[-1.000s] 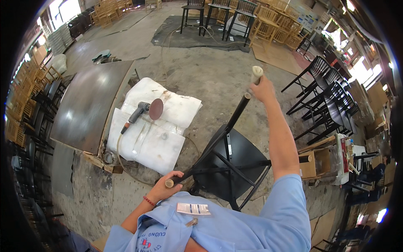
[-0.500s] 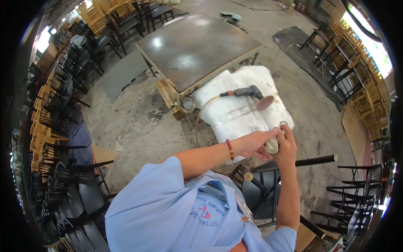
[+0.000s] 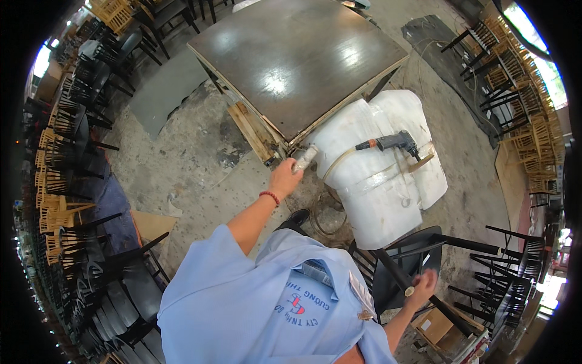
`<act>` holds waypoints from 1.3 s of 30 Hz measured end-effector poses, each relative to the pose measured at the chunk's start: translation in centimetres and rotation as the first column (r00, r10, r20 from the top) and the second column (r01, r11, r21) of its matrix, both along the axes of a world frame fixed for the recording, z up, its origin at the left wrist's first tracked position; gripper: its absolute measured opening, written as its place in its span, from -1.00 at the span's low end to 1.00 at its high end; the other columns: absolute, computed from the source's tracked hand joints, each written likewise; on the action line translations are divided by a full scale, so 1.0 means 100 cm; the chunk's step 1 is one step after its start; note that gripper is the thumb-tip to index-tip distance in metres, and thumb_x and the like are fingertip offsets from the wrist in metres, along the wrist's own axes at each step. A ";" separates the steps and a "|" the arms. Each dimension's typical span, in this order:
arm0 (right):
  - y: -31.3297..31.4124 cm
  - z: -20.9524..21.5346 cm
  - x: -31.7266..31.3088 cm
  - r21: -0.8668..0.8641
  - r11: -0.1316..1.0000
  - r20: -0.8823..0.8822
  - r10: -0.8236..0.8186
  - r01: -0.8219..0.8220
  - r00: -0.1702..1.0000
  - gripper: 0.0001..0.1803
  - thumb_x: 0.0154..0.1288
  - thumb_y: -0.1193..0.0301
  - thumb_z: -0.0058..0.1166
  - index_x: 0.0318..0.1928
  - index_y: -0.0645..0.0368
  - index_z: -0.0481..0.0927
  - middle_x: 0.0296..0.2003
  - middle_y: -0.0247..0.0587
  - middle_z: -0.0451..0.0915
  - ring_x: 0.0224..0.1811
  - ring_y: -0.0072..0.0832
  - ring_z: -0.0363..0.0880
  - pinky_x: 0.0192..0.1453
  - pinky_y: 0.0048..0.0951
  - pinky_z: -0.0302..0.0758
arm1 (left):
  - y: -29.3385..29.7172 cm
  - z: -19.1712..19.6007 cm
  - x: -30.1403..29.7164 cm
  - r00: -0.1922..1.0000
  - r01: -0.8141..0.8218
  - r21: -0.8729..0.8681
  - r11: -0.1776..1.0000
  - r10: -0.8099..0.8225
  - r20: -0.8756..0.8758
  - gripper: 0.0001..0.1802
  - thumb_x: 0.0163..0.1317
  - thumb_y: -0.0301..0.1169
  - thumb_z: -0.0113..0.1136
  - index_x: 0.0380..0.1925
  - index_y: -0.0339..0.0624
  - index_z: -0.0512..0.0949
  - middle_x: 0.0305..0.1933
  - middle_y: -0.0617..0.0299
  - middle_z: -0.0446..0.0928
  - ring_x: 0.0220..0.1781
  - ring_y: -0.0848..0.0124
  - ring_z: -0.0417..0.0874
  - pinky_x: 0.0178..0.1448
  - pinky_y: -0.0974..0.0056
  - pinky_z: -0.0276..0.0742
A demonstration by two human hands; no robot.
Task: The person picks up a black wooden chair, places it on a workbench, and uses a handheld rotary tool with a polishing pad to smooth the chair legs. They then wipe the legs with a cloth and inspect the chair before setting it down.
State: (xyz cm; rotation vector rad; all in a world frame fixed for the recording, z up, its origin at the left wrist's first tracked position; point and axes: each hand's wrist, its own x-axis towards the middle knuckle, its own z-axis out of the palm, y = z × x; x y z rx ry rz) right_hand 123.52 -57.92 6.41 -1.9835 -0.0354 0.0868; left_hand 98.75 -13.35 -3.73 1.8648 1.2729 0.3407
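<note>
Black upturned chair (image 3: 393, 270) by right hand (image 3: 420, 290), fingers half-curled, grip unclear | whitish cylindrical roll (image 3: 306, 158) in left hand (image 3: 285, 179), fingers wrapped round | right of those fingers, dark pistol-shaped sander (image 3: 395, 142) on white padded bundle (image 3: 370, 212) | beyond, brown flat-topped table (image 3: 297, 64)

Wht padded bundle (image 3: 373, 224) w/ disc sander (image 3: 395, 142) & hose (image 3: 341, 160) on top, stained concrete flr (image 3: 203, 203) below w/ brn-topped tbl (image 3: 315, 67)

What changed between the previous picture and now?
The right hand let go of the pale cylinder and drew back to the upturned chair; the left hand carried the cylinder left toward the corner of the table. The sander still lies on the white padding.
</note>
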 end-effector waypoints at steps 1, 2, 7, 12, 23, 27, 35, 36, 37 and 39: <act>-0.023 -0.015 -0.018 -0.020 1.000 -0.018 -0.017 0.017 1.000 -0.60 0.33 0.48 0.01 0.18 0.27 0.44 -0.14 -0.21 0.57 -0.40 -0.57 0.50 -0.35 -0.57 0.45 | 0.013 -0.009 -0.003 0.999 -0.007 0.043 0.999 0.008 -0.039 -0.60 0.19 -0.19 0.19 -0.05 -0.18 0.52 -0.08 0.04 0.58 -0.06 0.01 0.58 0.05 0.03 0.47; -0.036 -0.024 -0.038 -0.122 0.992 -0.181 -0.036 0.014 0.983 -0.62 0.32 0.48 0.01 0.14 0.26 0.46 -0.16 -0.23 0.57 -0.42 -0.56 0.50 -0.40 -0.56 0.45 | 0.023 -0.017 -0.007 0.997 -0.014 0.049 0.999 0.018 -0.079 -0.59 0.19 -0.18 0.20 -0.03 -0.16 0.51 -0.05 0.04 0.56 -0.03 0.04 0.57 0.08 0.01 0.45; -0.045 -0.074 -0.125 -0.232 0.956 -0.501 0.041 -0.179 0.865 -0.66 0.24 0.49 0.07 0.04 0.29 0.51 -0.33 -0.24 0.59 -0.51 -0.56 0.50 -0.48 -0.51 0.45 | 0.043 -0.032 -0.011 0.971 -0.026 0.088 0.996 0.046 -0.236 -0.52 0.20 -0.13 0.20 0.07 -0.10 0.47 0.06 0.08 0.52 0.14 0.12 0.50 0.21 -0.05 0.33; -0.122 -0.132 -0.147 -0.299 0.872 -0.578 0.157 -0.387 0.801 -0.62 0.19 0.49 0.10 0.04 0.32 0.57 -0.26 -0.17 0.63 -0.46 -0.50 0.55 -0.42 -0.46 0.47 | 0.036 -0.017 0.004 0.965 -0.078 -0.015 0.997 0.071 -0.252 -0.35 0.16 -0.05 0.22 0.18 -0.17 0.40 0.17 0.03 0.46 0.27 0.11 0.41 0.33 -0.12 0.21; -0.114 -0.146 -0.093 -0.212 0.737 -0.643 0.389 -0.642 0.660 -0.78 0.14 0.42 0.00 -0.22 0.24 0.58 -0.52 -0.21 0.54 -0.58 -0.48 0.48 -0.54 -0.44 0.44 | 0.005 0.002 -0.036 0.948 -0.292 0.045 0.955 0.295 -0.116 -0.23 0.12 0.08 0.21 0.21 -0.17 0.34 0.29 0.00 0.37 0.36 0.07 0.33 0.40 -0.28 0.06; 0.011 -0.193 -0.108 -0.086 0.720 -0.756 0.403 -0.689 0.516 -0.77 0.16 0.43 -0.01 -0.20 0.24 0.58 -0.48 -0.19 0.55 -0.53 -0.45 0.49 -0.50 -0.42 0.45 | -0.023 0.012 -0.121 0.893 -0.427 0.118 0.897 0.439 -0.105 -0.21 0.15 0.09 0.18 0.26 -0.18 0.31 0.30 0.00 0.37 0.36 0.07 0.34 0.39 -0.21 0.12; 0.240 -0.152 -0.162 -0.017 0.409 -0.705 0.642 -0.912 0.301 -0.77 0.19 0.44 -0.02 -0.18 0.25 0.59 -0.41 -0.14 0.58 -0.45 -0.40 0.53 -0.42 -0.39 0.48 | -0.065 -0.036 -0.351 0.793 -0.602 -0.401 0.690 0.461 -0.397 -0.39 0.15 -0.05 0.14 -0.04 -0.43 0.57 0.07 -0.31 0.52 0.16 -0.07 0.54 0.24 0.05 0.44; 0.269 -0.148 -0.180 -0.014 0.368 -0.696 0.664 -0.930 0.273 -0.77 0.20 0.44 -0.02 -0.17 0.25 0.59 -0.40 -0.13 0.58 -0.44 -0.40 0.53 -0.41 -0.39 0.49 | -0.077 -0.047 -0.372 0.758 -0.649 -0.370 0.665 0.524 -0.388 -0.40 0.13 -0.06 0.14 -0.08 -0.45 0.59 0.07 -0.34 0.51 0.18 -0.07 0.54 0.25 0.06 0.44; 0.298 -0.145 -0.200 -0.007 0.327 -0.688 0.684 -0.945 0.241 -0.77 0.20 0.45 -0.02 -0.17 0.25 0.60 -0.40 -0.13 0.58 -0.43 -0.39 0.53 -0.40 -0.39 0.49 | -0.083 -0.054 -0.394 0.738 -0.669 -0.351 0.655 0.531 -0.416 -0.43 0.16 -0.03 0.11 -0.11 -0.37 0.62 0.02 -0.28 0.54 0.09 -0.09 0.57 0.16 0.04 0.49; 0.354 -0.139 -0.247 0.005 0.256 -0.682 0.708 -0.967 0.184 -0.77 0.21 0.45 -0.02 -0.16 0.25 0.60 -0.38 -0.11 0.59 -0.41 -0.38 0.54 -0.38 -0.38 0.50 | -0.101 -0.075 -0.439 0.781 -0.601 -0.363 0.712 0.426 -0.457 -0.46 0.22 0.01 0.06 -0.10 -0.24 0.64 -0.01 -0.18 0.58 0.01 -0.09 0.61 0.09 0.03 0.54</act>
